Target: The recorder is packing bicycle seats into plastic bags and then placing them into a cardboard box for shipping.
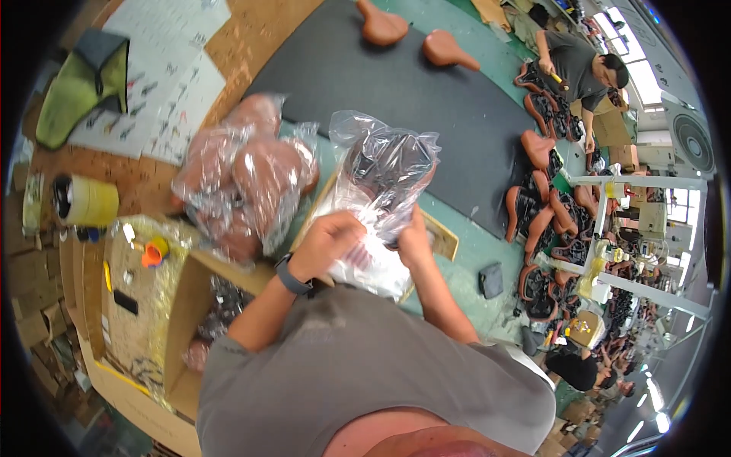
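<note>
A dark-bottomed bicycle saddle in a clear plastic bag (388, 164) lies in front of me, its underside up. My right hand (413, 242) grips the bag's right side near the saddle's narrow end. At the left side, my left hand (329, 242) is closed with curled fingers against the bag; its fingertips are slightly blurred. White plastic bags (373, 270) lie under and between my hands. Left of them is a pile of brown saddles in clear bags (247, 175). A dark band (293, 276) circles my left wrist.
Two bare brown saddles (383, 29) lie on the black mat (343, 61). An open cardboard box (183, 335) with bagged items stands at left, near a yellow tape roll (95, 199). Many saddles (541, 213) line the right, where a co-worker (582, 68) holds a hammer.
</note>
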Action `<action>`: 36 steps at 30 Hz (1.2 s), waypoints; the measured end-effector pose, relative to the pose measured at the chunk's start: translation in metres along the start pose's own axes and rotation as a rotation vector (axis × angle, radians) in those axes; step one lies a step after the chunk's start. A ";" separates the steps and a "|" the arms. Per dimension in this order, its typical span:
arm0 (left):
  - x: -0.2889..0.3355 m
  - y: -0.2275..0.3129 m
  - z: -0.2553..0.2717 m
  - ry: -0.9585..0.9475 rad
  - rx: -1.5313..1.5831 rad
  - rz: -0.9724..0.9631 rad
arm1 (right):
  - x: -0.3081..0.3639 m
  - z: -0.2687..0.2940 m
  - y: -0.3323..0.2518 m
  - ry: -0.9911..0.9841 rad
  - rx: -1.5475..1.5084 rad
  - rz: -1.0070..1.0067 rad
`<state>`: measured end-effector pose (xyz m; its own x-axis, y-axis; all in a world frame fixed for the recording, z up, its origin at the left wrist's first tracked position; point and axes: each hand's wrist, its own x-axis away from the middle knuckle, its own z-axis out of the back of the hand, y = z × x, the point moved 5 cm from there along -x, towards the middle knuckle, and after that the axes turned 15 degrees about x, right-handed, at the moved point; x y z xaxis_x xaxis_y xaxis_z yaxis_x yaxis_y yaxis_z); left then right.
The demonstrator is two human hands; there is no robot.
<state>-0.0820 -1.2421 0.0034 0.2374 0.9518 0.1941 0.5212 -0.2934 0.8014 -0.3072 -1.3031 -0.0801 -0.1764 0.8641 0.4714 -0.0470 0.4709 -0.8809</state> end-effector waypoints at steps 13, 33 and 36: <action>-0.116 0.183 0.355 0.943 -1.382 0.263 | -0.406 0.090 -0.120 0.190 1.326 0.384; -0.765 -0.002 0.364 0.643 -0.277 0.117 | -0.506 0.196 -0.097 0.206 1.853 0.780; -0.806 -0.030 0.378 0.867 0.193 -0.056 | -0.357 0.226 -0.043 0.144 1.793 0.500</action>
<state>0.0211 -2.0337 -0.3911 -0.4561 0.6750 0.5799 0.6609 -0.1795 0.7287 -0.4643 -1.6717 -0.2198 -0.4298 0.8970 0.1031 -0.8875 -0.4407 0.1348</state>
